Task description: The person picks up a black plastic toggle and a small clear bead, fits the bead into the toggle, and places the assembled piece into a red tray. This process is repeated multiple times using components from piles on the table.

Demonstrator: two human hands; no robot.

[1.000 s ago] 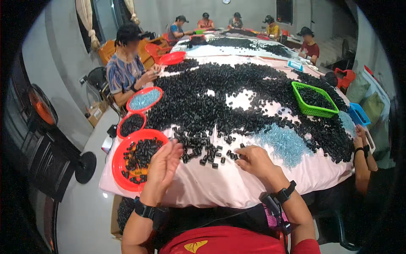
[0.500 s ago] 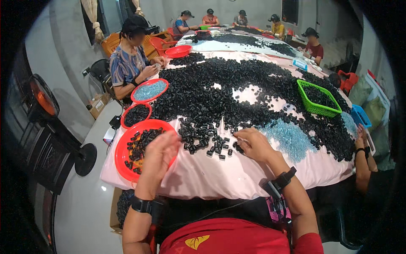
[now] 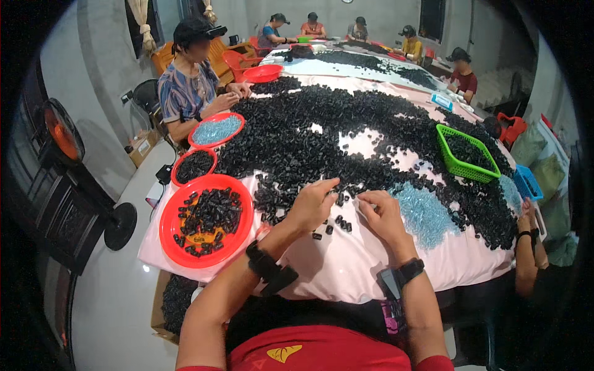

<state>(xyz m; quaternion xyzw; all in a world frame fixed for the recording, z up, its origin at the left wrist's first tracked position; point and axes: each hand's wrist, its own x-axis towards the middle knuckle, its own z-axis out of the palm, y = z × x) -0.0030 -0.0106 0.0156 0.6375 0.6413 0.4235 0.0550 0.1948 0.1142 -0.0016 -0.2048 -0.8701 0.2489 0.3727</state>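
Small black cylindrical pieces are heaped over the table, with a few loose ones on the pink cloth between my hands. My left hand reaches over the near edge of the heap, its fingers stretched to the right and partly apart. Just across from it, my right hand has its fingertips drawn together; whatever they pinch is too small to make out. A red plate holding more black pieces stands left of my left forearm. Beside my right hand lies a pile of clear bluish pieces.
Farther left are a small red bowl of black pieces and a red bowl of bluish ones. A green basket and a blue basket stand right. Several people sit around the table; a co-worker's hand rests at the right edge.
My left hand has moved right, from over the red plate to the black pieces near my right hand. My right hand has shifted slightly right. The plate's contents now show fully.
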